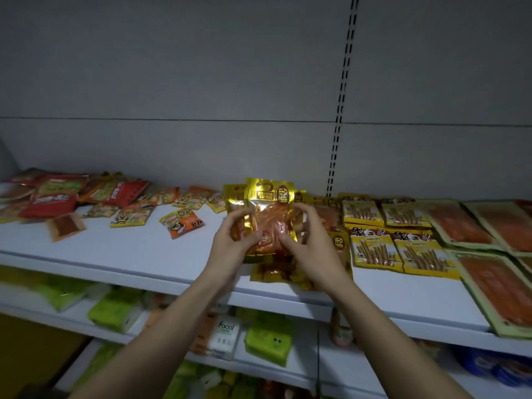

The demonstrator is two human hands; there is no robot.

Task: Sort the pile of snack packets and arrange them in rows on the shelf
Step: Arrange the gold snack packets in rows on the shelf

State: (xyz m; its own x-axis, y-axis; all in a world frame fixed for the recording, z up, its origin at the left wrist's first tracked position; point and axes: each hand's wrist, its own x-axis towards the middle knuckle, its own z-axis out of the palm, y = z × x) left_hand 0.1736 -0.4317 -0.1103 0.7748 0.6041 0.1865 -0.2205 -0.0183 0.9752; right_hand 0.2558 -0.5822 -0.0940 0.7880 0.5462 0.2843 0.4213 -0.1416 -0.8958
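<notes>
Both hands meet over the middle of the white shelf, holding a gold packet upright between them. The left hand has its fingers curled round the packet's left edge; the right hand pinches the right edge and lower front, its fingers bent. Directly under the fingers lie more gold packets, flat on the shelf. Just right of the right hand sit yellow packets in neat rows, and further right, flat green-edged orange packets. Well to the left of the left hand lies a loose pile of red and yellow packets, some scattered toward the hands.
</notes>
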